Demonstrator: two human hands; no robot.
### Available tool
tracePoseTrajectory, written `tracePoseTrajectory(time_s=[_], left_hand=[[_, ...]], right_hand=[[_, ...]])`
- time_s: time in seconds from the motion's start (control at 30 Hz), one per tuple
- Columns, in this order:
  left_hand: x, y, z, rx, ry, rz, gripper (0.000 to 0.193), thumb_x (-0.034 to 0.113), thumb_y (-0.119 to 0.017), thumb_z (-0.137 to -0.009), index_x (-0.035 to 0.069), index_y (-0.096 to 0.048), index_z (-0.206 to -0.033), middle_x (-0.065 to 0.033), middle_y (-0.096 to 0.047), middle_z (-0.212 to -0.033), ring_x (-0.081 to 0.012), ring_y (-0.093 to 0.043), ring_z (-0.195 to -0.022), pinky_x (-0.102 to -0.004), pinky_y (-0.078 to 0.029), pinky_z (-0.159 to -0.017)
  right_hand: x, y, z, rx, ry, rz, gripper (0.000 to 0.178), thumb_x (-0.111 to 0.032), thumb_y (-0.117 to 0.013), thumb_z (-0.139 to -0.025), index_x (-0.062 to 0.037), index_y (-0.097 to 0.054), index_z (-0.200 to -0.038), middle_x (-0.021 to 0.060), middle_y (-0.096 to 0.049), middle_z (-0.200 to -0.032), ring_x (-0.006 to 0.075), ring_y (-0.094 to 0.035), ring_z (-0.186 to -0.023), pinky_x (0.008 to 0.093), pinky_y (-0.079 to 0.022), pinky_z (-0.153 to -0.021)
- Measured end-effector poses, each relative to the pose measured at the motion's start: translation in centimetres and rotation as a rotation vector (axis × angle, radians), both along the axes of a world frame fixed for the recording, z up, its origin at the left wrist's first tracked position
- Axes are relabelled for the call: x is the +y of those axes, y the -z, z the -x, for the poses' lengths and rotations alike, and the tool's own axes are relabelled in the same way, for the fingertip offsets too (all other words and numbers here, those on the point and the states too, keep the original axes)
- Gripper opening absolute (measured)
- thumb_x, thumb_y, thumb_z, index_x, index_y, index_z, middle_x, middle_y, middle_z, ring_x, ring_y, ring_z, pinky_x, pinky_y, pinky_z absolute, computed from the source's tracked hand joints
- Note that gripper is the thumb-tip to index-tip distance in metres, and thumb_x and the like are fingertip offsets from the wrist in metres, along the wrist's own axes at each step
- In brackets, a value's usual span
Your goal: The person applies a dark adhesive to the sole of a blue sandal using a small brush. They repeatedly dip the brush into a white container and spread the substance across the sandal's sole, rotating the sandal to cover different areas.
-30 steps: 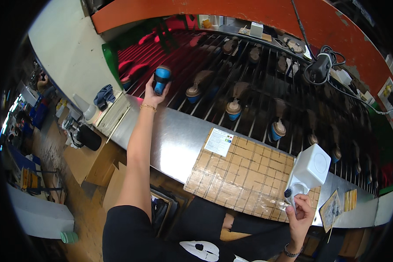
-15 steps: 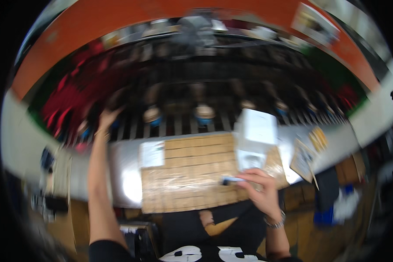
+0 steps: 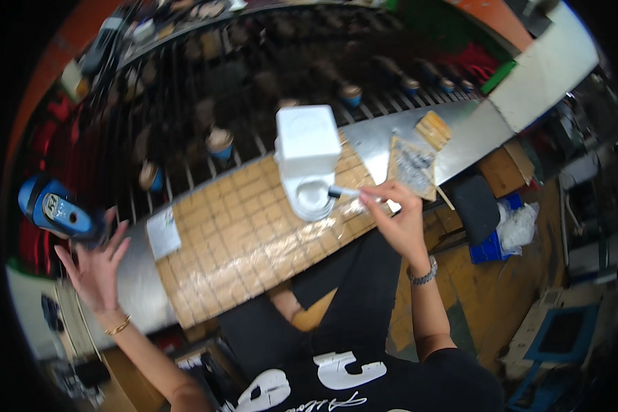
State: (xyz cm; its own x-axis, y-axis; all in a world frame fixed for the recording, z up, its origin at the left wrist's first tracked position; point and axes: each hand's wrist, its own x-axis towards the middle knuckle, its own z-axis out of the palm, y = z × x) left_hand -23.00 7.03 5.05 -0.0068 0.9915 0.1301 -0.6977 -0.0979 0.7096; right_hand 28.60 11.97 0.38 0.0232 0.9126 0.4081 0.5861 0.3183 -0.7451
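Note:
My left hand (image 3: 97, 273), fingers spread, is at the left edge of the bench. Just beyond its fingertips is a blue and dark shoe (image 3: 65, 211) with a pale emblem, slightly blurred; whether a finger touches it I cannot tell. My right hand (image 3: 399, 214) pinches a small brush (image 3: 347, 191) with a pale handle and dark bristles. The brush tip is at the rim of the round cup at the front of a white plastic dispenser (image 3: 309, 141). That dispenser stands on a cardboard sheet (image 3: 247, 226) covered in clear tape.
Beyond the bench runs a dark slatted rack (image 3: 254, 110) with several blue shoes showing pale undersides, one shoe (image 3: 220, 143) close by. On the metal bench (image 3: 460, 130) lie a yellow block (image 3: 433, 130) and a smeared board (image 3: 412, 167). A white paper (image 3: 163, 233) lies on the cardboard's left end.
The view has turned, shifting the bench. My left hand has left the slats and is now open beside the blue shoe. My right hand has brought the brush to the dispenser's cup.

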Motion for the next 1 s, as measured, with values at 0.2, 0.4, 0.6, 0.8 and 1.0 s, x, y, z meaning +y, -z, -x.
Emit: tracePoseTrajectory(time_s=[0.2, 0.4, 0.6, 0.8, 1.0], left_hand=[[-4.5, 2.6, -7.2, 0.039, -0.281, 0.006, 0.079, 0.033, -0.067, -0.091, 0.006, -0.029, -0.154, -0.0274, -0.022, -0.16, -0.0444, -0.036, -0.142, -0.0615, -0.035, -0.114], [-5.2, -0.1, -14.6, 0.205, -0.328, -0.27, 0.091, 0.024, -0.072, -0.086, -0.004, -0.02, -0.155, -0.0266, -0.027, -0.158, -0.0401, -0.036, -0.143, -0.0551, -0.034, -0.117], [-6.0, 0.6, -19.4, 0.675, -0.87, 0.0, 0.077, 0.016, -0.075, -0.08, -0.009, -0.04, -0.145, -0.0226, -0.049, -0.144, -0.0335, -0.052, -0.13, -0.0462, -0.038, -0.114], [-6.1, 4.0, -23.6, 1.309, -0.773, 0.059, 0.094, 0.022, -0.084, -0.079, -0.002, -0.031, -0.153, -0.0238, -0.054, -0.133, -0.0304, -0.057, -0.124, -0.0417, -0.049, -0.104], [-6.0, 10.4, -24.9, 1.211, -0.709, -0.22, 0.087, 0.015, -0.079, -0.084, -0.002, -0.031, -0.154, -0.0203, -0.069, -0.121, -0.0211, -0.073, -0.095, -0.0297, -0.061, -0.081]], right_hand=[[1.4, 1.0, 1.6, -0.289, -0.064, -0.155, 0.013, -0.015, -0.076, -0.085, -0.0091, -0.079, -0.096, 0.0037, -0.063, -0.079, 0.0192, -0.057, -0.072, 0.033, -0.037, -0.072], [2.6, 1.2, 1.9, -0.461, -0.107, -0.24, 0.016, -0.016, -0.076, -0.085, -0.0093, -0.079, -0.099, 0.0036, -0.062, -0.08, 0.0174, -0.055, -0.072, 0.0321, -0.036, -0.072], [1.9, 1.6, 1.4, -0.037, -0.088, 0.23, 0.02, -0.021, -0.07, -0.093, -0.004, -0.078, -0.1, -0.0005, -0.063, -0.074, 0.0084, -0.048, -0.063, 0.0258, -0.037, -0.056], [3.0, 1.9, 0.2, 0.258, -0.222, 0.544, 0.028, -0.022, -0.07, -0.096, 0.0046, -0.075, -0.102, -0.0065, -0.058, -0.073, 0.0024, -0.044, -0.068, 0.0214, -0.036, -0.06], [3.0, -2.9, 1.0, -0.155, -0.27, -0.29, 0.021, -0.005, -0.081, -0.077, -0.0077, -0.08, -0.098, 0.0051, -0.064, -0.086, 0.0152, -0.06, -0.079, 0.0261, -0.047, -0.071]])
